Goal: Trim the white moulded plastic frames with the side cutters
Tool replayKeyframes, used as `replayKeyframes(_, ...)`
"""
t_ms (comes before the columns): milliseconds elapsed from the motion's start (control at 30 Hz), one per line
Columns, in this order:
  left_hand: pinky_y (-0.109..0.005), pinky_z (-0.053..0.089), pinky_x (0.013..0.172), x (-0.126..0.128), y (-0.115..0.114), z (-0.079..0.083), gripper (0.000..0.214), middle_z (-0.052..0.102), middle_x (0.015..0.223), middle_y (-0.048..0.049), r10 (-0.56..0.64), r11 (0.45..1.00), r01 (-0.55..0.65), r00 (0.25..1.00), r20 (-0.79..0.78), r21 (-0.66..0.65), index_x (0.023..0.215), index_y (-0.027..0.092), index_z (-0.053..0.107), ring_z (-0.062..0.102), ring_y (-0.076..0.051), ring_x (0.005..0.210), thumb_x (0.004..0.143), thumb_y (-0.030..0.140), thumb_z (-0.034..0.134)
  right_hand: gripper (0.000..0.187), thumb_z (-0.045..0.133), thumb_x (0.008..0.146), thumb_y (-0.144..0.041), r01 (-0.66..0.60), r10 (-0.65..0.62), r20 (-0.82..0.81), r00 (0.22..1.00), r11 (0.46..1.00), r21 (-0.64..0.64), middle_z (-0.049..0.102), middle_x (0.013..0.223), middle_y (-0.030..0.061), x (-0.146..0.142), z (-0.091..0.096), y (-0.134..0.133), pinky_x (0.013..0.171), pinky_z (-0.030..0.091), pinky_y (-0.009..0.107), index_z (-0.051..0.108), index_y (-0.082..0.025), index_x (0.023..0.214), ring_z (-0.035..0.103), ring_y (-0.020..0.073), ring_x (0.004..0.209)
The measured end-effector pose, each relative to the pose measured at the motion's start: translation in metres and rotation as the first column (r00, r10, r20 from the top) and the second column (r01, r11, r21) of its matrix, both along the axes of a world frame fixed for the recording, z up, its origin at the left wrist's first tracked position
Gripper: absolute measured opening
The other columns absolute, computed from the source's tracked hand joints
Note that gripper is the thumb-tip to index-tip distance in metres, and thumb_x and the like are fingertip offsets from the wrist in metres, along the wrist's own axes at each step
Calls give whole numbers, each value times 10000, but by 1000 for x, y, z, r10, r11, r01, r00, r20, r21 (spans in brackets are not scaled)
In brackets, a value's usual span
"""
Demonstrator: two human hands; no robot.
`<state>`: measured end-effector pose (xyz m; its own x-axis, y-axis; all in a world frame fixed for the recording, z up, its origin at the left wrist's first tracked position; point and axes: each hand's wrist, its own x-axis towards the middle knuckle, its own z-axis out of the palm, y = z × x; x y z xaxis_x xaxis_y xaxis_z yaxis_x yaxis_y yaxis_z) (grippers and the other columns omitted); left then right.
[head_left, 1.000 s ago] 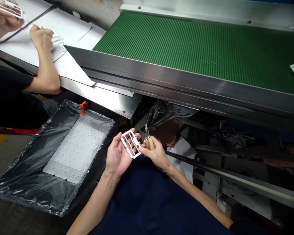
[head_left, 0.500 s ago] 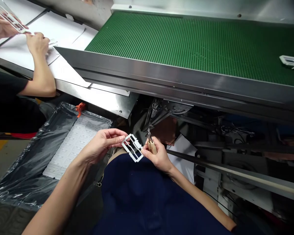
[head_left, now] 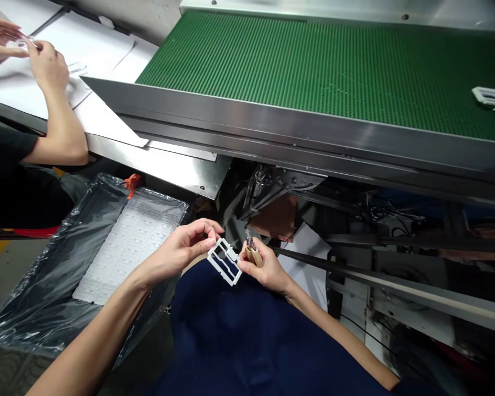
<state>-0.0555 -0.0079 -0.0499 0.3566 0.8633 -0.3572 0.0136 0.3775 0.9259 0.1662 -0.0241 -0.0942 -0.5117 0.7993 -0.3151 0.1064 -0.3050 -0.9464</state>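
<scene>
While held low over the dark blue lap (head_left: 247,341): small white plastic frame (head_left: 225,260), pinched between both hands, tilted.
Left hand (head_left: 185,247): thumb and fingertips closed on the frame's left end; a second ago open and flat beneath the part, now turned over into a fingertip pinch.
Right hand (head_left: 264,269): closed on the frame's right edge and, together with it, a wooden-handled tool (head_left: 252,252), metal tip pointing up just beside the frame.
Frame since earlier: grille-like face turned away, now showing two long openings; judged to be a flip for checking or trimming the other side.
Tool since earlier: same grip, not yet put to the plastic.
Left of the lap, lower: box lined with clear plastic bag (head_left: 45,297), holding a flat layer of white moulded parts (head_left: 127,247); orange clip (head_left: 131,182) at its far corner.
Beyond the hands: dark machine underside with brackets and cables (head_left: 379,214), white sheet (head_left: 309,258) hanging below.
Above that: steel side rail (head_left: 272,126) of a conveyor.
Further: green belt (head_left: 313,60), one loose white part (head_left: 493,98) near its right edge, lying about where it was half a second back.
Far left: bench (head_left: 107,49) covered in white paper; another person's two hands (head_left: 45,60) there, handling a similar white piece, now lower and closer together than before.
</scene>
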Motion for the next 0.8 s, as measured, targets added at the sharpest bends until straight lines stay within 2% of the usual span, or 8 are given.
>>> replayKeyframes(67,-244,409,678,0,-2,-1,158,579,1019,-81,-31,999,30,999,28,10,784,158,572,521,-163,789,842,305,564,172,606,771,-261,-41,41,17,999,999,25,507,778,-12,0,-1,1,665,398,236,476,-180,848,471,100,688)
replayKeyframes(267,-262,391,670,-6,-9,0,194,595,867,-61,-246,969,247,968,-56,20,819,163,542,513,-175,764,877,345,507,161,597,775,-271,-195,192,76,979,980,41,542,784,-14,-2,-3,-5,660,411,233,484,-187,853,509,108,691)
replayKeyframes(333,-262,385,659,-7,-11,2,218,588,834,-43,-299,953,302,948,-108,8,813,167,529,514,-174,755,885,368,488,179,590,785,-296,-268,257,140,956,961,63,568,802,-9,1,3,-5,664,415,237,482,-188,878,521,111,694)
replayKeyframes(433,-258,379,654,-6,-13,8,241,576,807,-25,-333,939,342,925,-184,18,798,169,520,505,-166,743,894,383,463,242,596,776,-313,-367,309,306,901,918,152,587,858,5,12,22,4,686,413,248,474,-190,946,532,123,730)
replayKeyframes(567,-248,369,630,-3,-9,17,246,561,782,-12,-377,917,398,893,-245,37,783,173,508,488,-156,715,901,378,442,263,581,737,-217,-519,298,571,765,810,273,582,906,19,28,57,23,712,390,263,493,-192,984,526,141,786)
replayKeyframes(700,-240,356,604,0,-4,23,227,536,747,-4,-403,901,431,874,-270,48,773,173,495,463,-148,684,905,345,431,264,575,719,-225,-703,291,782,552,666,249,578,873,24,29,88,35,712,359,292,518,-203,975,506,162,772)
replayKeyframes(800,-238,346,588,4,-2,26,215,506,716,4,-414,894,445,867,-276,58,752,173,482,436,-139,653,900,321,434,234,557,731,-266,-775,255,863,437,593,217,564,823,31,23,102,38,679,340,301,522,-199,952,487,167,727)
